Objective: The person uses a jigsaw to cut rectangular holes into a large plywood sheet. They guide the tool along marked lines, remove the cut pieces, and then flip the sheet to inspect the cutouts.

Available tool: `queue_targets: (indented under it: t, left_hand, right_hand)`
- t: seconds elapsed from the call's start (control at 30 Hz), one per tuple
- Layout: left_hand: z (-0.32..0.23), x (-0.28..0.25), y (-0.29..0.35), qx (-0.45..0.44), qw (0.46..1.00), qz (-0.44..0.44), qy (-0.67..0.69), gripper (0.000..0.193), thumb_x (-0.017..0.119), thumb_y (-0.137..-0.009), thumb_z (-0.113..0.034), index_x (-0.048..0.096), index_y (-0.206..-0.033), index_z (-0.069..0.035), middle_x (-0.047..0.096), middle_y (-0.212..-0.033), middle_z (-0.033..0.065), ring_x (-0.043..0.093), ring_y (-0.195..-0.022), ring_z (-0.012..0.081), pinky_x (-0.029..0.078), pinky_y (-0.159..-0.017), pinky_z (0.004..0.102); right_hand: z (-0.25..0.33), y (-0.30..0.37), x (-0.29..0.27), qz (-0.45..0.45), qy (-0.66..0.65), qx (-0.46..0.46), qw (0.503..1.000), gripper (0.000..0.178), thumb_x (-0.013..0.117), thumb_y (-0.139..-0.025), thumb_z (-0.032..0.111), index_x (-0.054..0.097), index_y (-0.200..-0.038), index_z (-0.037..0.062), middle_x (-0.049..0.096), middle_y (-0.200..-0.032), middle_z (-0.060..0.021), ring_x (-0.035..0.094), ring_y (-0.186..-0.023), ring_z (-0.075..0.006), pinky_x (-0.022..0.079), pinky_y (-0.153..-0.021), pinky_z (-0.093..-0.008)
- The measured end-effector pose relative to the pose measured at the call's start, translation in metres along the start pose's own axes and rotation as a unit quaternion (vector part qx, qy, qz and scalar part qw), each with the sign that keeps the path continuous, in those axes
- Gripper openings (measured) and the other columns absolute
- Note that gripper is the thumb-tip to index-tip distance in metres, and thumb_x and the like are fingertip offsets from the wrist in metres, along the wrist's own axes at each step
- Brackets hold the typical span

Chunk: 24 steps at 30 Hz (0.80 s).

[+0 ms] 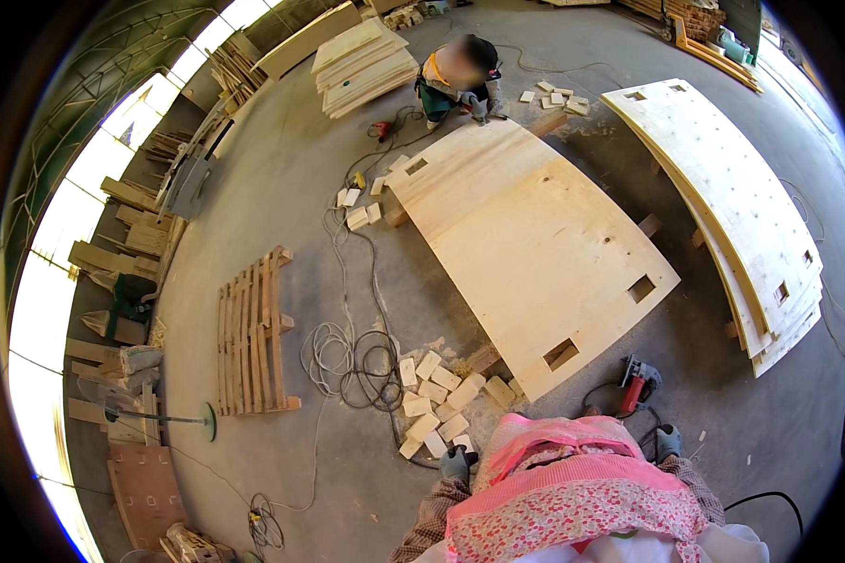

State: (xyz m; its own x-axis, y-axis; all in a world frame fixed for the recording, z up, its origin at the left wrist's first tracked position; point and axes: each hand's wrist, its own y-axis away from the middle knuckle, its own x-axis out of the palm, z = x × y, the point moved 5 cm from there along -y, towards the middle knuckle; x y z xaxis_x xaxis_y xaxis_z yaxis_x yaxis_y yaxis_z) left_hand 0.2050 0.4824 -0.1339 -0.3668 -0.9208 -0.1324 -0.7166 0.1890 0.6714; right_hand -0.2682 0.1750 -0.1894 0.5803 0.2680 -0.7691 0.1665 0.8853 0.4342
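My left hand [457, 461], in a grey-blue glove, hangs beside a pile of cut wooden blocks [438, 392]. My right hand [668, 442], gloved alike, is near the black cord of a red jigsaw [635, 386] on the floor; whether it touches the cord is unclear. The fingers of both hands are too small to read. In front of me lies a large plywood panel [535, 235] with rectangular holes near its corners, raised on timber supports. At its far end a co-worker [455, 80] crouches with gloved hands at the edge.
To the right, a stack of holed plywood panels [723, 188] rests on supports. Coiled cables [333, 361] cross the floor at left, near a wooden pallet [253, 333]. Further back are stacked boards [361, 66], a red power tool [380, 130] and an orange pallet jack [714, 61].
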Motion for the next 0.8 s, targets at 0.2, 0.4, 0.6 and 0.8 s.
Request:
queue_targets:
  t: [0.2, 0.4, 0.6, 0.8]
  left_hand:
    - [0.001, 0.002, 0.001, 0.017, 0.999, -0.036, -0.004, 0.012, 0.049, -0.079, -0.005, 0.055, -0.087, 0.0, 0.05, -0.064, 0.0044, 0.059, -0.057, 0.0212, 0.049, -0.051, 0.0324]
    - [0.028, -0.015, -0.011, 0.049, 0.996, -0.068, -0.008, 0.02, 0.047, -0.078, -0.001, 0.053, -0.097, 0.001, 0.048, -0.067, 0.0044, 0.055, -0.054, 0.0202, 0.051, -0.055, 0.0348]
    - [0.016, -0.001, -0.009, 0.011, 0.996, -0.019, -0.091, 0.038, 0.037, -0.08, 0.002, 0.042, -0.117, 0.001, 0.059, -0.087, 0.0171, 0.061, -0.065, 0.0248, 0.049, -0.058, 0.0297]
    - [0.043, -0.021, -0.043, 0.058, 0.994, -0.02, -0.096, 0.028, 0.043, -0.078, -0.001, 0.059, -0.102, -0.002, 0.061, -0.076, 0.0087, 0.054, -0.059, 0.0167, 0.041, -0.053, 0.027]
  right_hand:
    - [0.005, 0.005, -0.004, -0.015, -0.005, 0.001, 1.0, 0.03, 0.063, -0.067, 0.023, 0.062, -0.089, 0.0039, 0.064, -0.084, -0.0131, 0.06, -0.08, -0.0261, 0.046, -0.07, -0.0338]
    - [0.017, 0.018, -0.015, 0.026, -0.031, 0.009, 0.999, 0.032, 0.062, -0.067, 0.025, 0.063, -0.09, 0.0036, 0.064, -0.086, -0.0139, 0.06, -0.081, -0.0258, 0.046, -0.071, -0.0336]
    - [-0.027, -0.008, 0.011, -0.069, -0.005, -0.04, 0.997, 0.02, 0.061, -0.065, 0.02, 0.062, -0.076, 0.0027, 0.062, -0.068, -0.012, 0.059, -0.065, -0.0243, 0.046, -0.061, -0.0348]
    - [0.003, -0.001, 0.004, 0.029, 0.007, 0.005, 1.0, 0.034, 0.061, -0.065, 0.025, 0.058, -0.091, 0.0027, 0.06, -0.087, -0.0167, 0.055, -0.083, -0.0321, 0.044, -0.073, -0.0373]
